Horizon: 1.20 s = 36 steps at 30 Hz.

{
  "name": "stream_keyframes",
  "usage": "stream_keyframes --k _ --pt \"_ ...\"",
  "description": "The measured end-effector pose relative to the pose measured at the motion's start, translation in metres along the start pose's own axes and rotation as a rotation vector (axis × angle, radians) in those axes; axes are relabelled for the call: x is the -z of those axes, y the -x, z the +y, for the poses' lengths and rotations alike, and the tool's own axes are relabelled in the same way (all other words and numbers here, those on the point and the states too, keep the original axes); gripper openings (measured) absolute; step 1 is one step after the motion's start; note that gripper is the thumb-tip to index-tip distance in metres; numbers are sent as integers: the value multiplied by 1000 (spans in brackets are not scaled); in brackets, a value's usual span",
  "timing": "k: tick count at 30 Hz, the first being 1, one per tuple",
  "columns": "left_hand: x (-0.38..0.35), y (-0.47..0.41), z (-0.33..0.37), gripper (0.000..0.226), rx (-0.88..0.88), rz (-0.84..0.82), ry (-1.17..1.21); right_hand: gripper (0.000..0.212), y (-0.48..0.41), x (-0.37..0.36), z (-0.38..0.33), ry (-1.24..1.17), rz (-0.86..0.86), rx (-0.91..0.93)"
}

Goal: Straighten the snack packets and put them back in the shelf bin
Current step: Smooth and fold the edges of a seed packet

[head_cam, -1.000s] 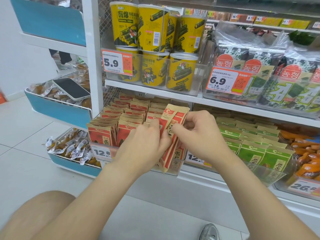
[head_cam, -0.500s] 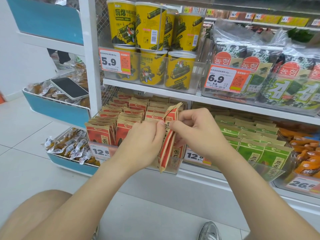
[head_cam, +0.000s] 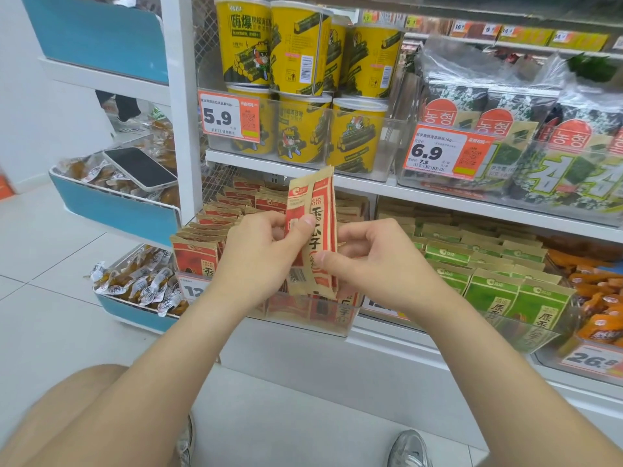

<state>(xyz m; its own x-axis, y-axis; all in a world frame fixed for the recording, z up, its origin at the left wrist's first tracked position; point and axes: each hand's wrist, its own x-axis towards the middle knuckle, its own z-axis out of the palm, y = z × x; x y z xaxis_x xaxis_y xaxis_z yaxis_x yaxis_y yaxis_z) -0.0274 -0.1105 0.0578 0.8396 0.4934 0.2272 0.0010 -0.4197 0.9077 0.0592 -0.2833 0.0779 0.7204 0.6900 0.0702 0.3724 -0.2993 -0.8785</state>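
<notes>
- Your left hand (head_cam: 259,261) grips a small stack of packets (head_cam: 317,210) in the middle of the frame. Its thumb lies flat across the front packet and its fingers curl behind.
- Your right hand (head_cam: 374,261) pinches the right edge of the same stack lower down, its thumb on the front and its other fingers bent behind.
- The stack stands upright with the red and brown printed face toward you. Its lower end sits just above the front of the clear bin (head_cam: 337,328) on the lower shelf.
- More red packets (head_cam: 202,254) of the same kind stand in rows in that bin, left of and behind your hands.
- Right of the bin, green packets (head_cam: 488,291) stand in rows of their own. Orange packets (head_cam: 600,298) lie at the right edge of the frame.
- On the shelf above, yellow tubs (head_cam: 300,48) are stacked two high behind a price tag (head_cam: 229,116) reading 5.9.
- To their right, seaweed bags (head_cam: 556,163) stand behind a second tag (head_cam: 445,153) reading 6.9.
- At the left of the frame, a blue tray (head_cam: 114,210) holds wrapped snacks, and a phone (head_cam: 140,168) lies face up on top of them.
- Below is a pale tiled floor (head_cam: 50,332). Your bare leg (head_cam: 84,416) fills the lower left corner, and a grey shoe (head_cam: 409,448) shows at the bottom edge.
</notes>
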Motion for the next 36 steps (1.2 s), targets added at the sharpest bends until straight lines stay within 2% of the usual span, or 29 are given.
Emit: stream_keyframes --k 2,3,9,13,18,21,27,30,36 --pt "1 1 3 12 28 -91 41 19 -2 -1 2 11 34 -2" --pt "3 2 4 14 38 -128 46 21 -3 -1 3 13 50 -4" --pt "12 2 4 42 68 -297 40 22 -5 -12 6 -26 144 -11" --pt "15 4 4 50 44 -275 50 25 -3 -17 1 -99 151 -2" --pt "16 3 4 49 52 -257 80 46 1 -7 -6 -127 26 -86" --pt "14 2 3 55 33 -270 15 47 2 -6 -7 -148 26 -86" --pt "17 3 6 52 5 -328 19 47 7 -2 -7 -232 32 -74" --pt "16 4 7 45 12 -320 4 46 6 -3 -4 -242 26 -64" --pt "9 5 4 56 65 -273 -9 49 6 -9 3 -262 23 -83"
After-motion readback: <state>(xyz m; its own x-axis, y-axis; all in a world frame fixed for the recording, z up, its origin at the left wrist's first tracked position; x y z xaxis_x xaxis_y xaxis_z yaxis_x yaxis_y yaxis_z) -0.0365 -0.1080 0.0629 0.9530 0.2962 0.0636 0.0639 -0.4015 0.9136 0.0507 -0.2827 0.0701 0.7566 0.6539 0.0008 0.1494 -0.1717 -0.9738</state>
